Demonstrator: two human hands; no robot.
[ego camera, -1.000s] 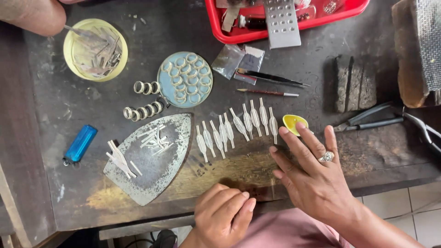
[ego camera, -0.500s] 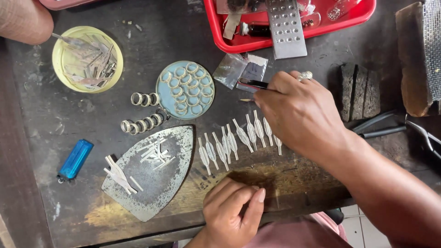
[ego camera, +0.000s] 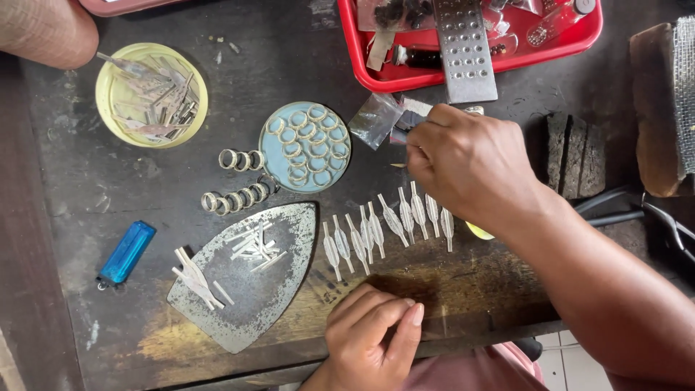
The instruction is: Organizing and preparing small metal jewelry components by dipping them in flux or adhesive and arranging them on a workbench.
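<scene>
The right hand (ego camera: 470, 163) reaches across the dark, scarred bench (ego camera: 181, 87), fingers pinched together on a thin tool (ego camera: 402, 134) beside a small clear packet (ego camera: 376, 119). Below it lies a row of silver leaf-shaped pieces (ego camera: 384, 228). The left hand (ego camera: 373, 333) rests loosely curled, holding nothing, at the near edge. A red tray (ego camera: 579, 40) sits at the far side, a blue lighter (ego camera: 127, 252) left.
</scene>
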